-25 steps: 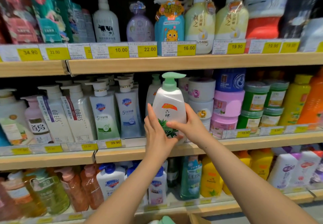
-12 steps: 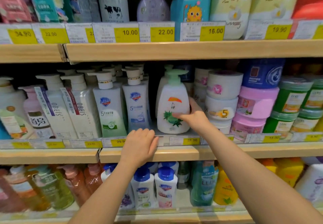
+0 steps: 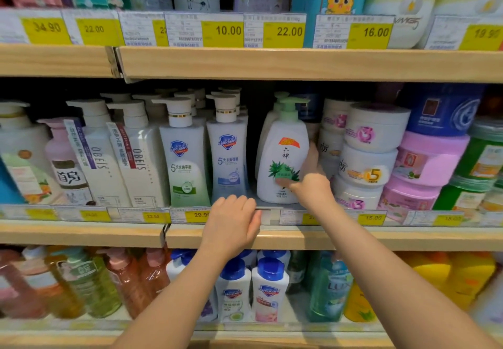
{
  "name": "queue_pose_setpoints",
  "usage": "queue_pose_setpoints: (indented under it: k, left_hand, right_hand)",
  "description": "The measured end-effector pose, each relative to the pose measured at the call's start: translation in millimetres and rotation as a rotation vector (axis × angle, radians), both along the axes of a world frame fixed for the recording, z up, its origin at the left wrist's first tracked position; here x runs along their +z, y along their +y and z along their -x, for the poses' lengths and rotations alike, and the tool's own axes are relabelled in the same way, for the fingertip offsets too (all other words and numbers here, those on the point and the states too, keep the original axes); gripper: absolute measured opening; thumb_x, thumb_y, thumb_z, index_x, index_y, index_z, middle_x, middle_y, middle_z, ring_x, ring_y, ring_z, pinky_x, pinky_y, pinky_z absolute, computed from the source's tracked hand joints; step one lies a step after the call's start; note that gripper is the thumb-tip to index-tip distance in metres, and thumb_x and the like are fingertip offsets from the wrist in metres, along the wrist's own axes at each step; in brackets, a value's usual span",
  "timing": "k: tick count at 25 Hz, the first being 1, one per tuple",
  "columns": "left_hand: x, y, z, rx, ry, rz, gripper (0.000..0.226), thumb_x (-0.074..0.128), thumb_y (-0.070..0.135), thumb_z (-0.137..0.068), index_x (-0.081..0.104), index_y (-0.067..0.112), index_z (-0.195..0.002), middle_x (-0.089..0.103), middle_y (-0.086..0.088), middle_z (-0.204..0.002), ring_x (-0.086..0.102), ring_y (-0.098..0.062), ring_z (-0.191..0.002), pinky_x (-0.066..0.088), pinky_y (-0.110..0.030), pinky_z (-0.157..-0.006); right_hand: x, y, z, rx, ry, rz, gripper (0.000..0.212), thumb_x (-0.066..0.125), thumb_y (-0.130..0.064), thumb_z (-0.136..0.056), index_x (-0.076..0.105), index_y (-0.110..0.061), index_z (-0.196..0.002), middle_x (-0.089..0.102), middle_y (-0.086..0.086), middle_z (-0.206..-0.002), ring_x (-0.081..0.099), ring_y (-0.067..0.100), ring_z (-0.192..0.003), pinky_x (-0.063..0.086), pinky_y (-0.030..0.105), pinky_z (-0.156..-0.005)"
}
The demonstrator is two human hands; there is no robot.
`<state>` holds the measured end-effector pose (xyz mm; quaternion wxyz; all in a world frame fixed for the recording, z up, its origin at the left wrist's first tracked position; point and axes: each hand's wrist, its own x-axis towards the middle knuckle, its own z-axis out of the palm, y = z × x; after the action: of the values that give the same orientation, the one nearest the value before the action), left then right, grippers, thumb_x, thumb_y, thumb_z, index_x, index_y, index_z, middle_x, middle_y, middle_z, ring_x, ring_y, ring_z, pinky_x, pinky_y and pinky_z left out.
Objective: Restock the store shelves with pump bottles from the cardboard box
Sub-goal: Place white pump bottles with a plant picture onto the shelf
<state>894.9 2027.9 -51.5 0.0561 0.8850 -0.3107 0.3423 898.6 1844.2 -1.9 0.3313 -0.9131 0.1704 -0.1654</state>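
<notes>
A white pump bottle (image 3: 281,155) with a green pump and a leaf label stands on the middle shelf (image 3: 353,238), in front of another bottle of the same kind. My right hand (image 3: 310,182) grips its lower right side, thumb on the front label and fingers behind. My left hand (image 3: 231,224) rests on the shelf's front rail just left of the bottle, fingers curled over the edge and holding nothing. The cardboard box is out of view.
Two white Safeguard pump bottles (image 3: 227,147) stand close on the left of the bottle. Stacked white and pink jars (image 3: 367,158) crowd its right. The upper shelf (image 3: 299,62) hangs low above the pumps. More bottles (image 3: 268,291) fill the lower shelf.
The bottle went from held in both hands in front of the shelf to standing on the middle shelf. My left hand let go and dropped to the shelf's edge; the camera moved closer.
</notes>
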Motion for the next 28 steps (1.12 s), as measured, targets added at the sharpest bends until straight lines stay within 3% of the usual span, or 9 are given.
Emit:
queue_pose_setpoints:
  k: [2,4,14,16,19,21,22,24,28]
  left_hand:
    - [-2.3,0.5,1.2,0.005,0.006,0.0,0.027,0.036,0.037,-0.089,0.05,0.021,-0.072,0.049,0.005,-0.063,0.044,-0.016,-0.058,0.034,-0.03,-0.057]
    - [-3.3,0.6,-0.6,-0.001,0.01,0.011,0.027,0.036,0.037,-0.09,0.049,0.021,-0.072,0.049,0.005,-0.064,0.044,-0.015,-0.058,0.034,-0.03,-0.057]
    - [-5.4,2.9,-2.8,-0.026,-0.011,0.038,0.025,0.037,0.034,-0.088,0.048,0.018,-0.072,0.048,0.002,-0.064,0.044,-0.017,-0.059,0.029,-0.03,-0.059]
    - [-3.9,2.7,1.9,-0.053,0.009,0.051,0.024,0.037,0.032,-0.088,0.05,0.016,-0.074,0.049,0.0,-0.066,0.047,-0.021,-0.061,0.029,-0.032,-0.06]
    - [-14.0,5.2,12.2,-0.096,0.07,0.114,0.032,0.04,0.03,-0.088,0.059,0.01,-0.104,0.06,-0.007,-0.093,0.055,-0.027,-0.087,0.036,-0.038,-0.081]
    - [-31.3,9.5,29.6,-0.183,0.118,0.254,0.045,0.047,0.024,-0.087,0.05,0.005,-0.127,0.054,-0.012,-0.125,0.046,-0.027,-0.119,0.028,-0.043,-0.107]
    - [-40.9,11.5,40.5,-0.241,0.157,0.316,0.049,0.05,0.021,-0.086,0.046,0.003,-0.131,0.048,-0.013,-0.134,0.039,-0.027,-0.128,0.023,-0.045,-0.113]
    - [-66.1,15.0,66.7,-0.348,0.246,0.341,0.049,0.052,0.02,-0.085,0.046,0.005,-0.131,0.045,-0.013,-0.137,0.036,-0.026,-0.131,0.026,-0.046,-0.112]
    - [-144.5,28.4,119.1,-0.451,0.433,0.202,0.047,0.05,0.028,-0.085,0.046,0.014,-0.129,0.053,-0.005,-0.131,0.046,-0.019,-0.123,0.034,-0.032,-0.104]
  right_hand:
    - [5.8,-4.1,-9.3,0.057,-0.115,-0.089,0.084,0.08,-0.031,-0.069,0.032,-0.008,-0.134,0.054,0.016,-0.123,0.051,0.033,-0.116,0.046,0.038,-0.09]
    - [10.2,-9.5,-20.3,0.098,-0.135,-0.105,0.098,0.082,-0.024,-0.067,0.02,-0.013,-0.14,0.046,0.013,-0.137,0.046,0.032,-0.125,0.042,0.043,-0.098]
    - [0.4,-10.5,-28.1,0.072,-0.137,-0.064,0.099,0.079,-0.032,-0.07,0.016,-0.014,-0.144,0.04,0.012,-0.143,0.041,0.031,-0.129,0.039,0.041,-0.102]
    - [-0.5,-5.3,-4.3,0.071,-0.176,-0.005,0.089,0.071,-0.037,-0.077,0.019,-0.014,-0.144,0.041,0.015,-0.14,0.043,0.034,-0.125,0.041,0.044,-0.1]
    - [-11.2,6.6,58.2,0.132,-0.261,0.196,0.065,0.057,-0.033,-0.089,0.027,-0.012,-0.143,0.043,0.015,-0.136,0.043,0.031,-0.124,0.041,0.042,-0.099]
    - [-33.6,12.1,103.9,0.208,-0.272,0.318,0.057,0.054,-0.029,-0.091,0.033,-0.011,-0.141,0.041,0.01,-0.139,0.04,0.025,-0.128,0.039,0.04,-0.105]
    - [-48.4,12.7,125.2,0.226,-0.26,0.348,0.055,0.054,-0.028,-0.091,0.035,-0.012,-0.14,0.039,0.008,-0.141,0.039,0.022,-0.13,0.037,0.036,-0.107]
    - [-86.4,9.0,163.7,0.222,-0.194,0.361,0.053,0.051,-0.033,-0.091,0.037,-0.014,-0.139,0.039,0.006,-0.143,0.038,0.019,-0.131,0.033,0.028,-0.106]
    - [-171.7,-2.1,228.8,0.152,-0.005,0.253,0.06,0.037,-0.047,-0.086,0.04,-0.016,-0.137,0.042,0.006,-0.142,0.041,0.021,-0.131,0.034,0.03,-0.107]
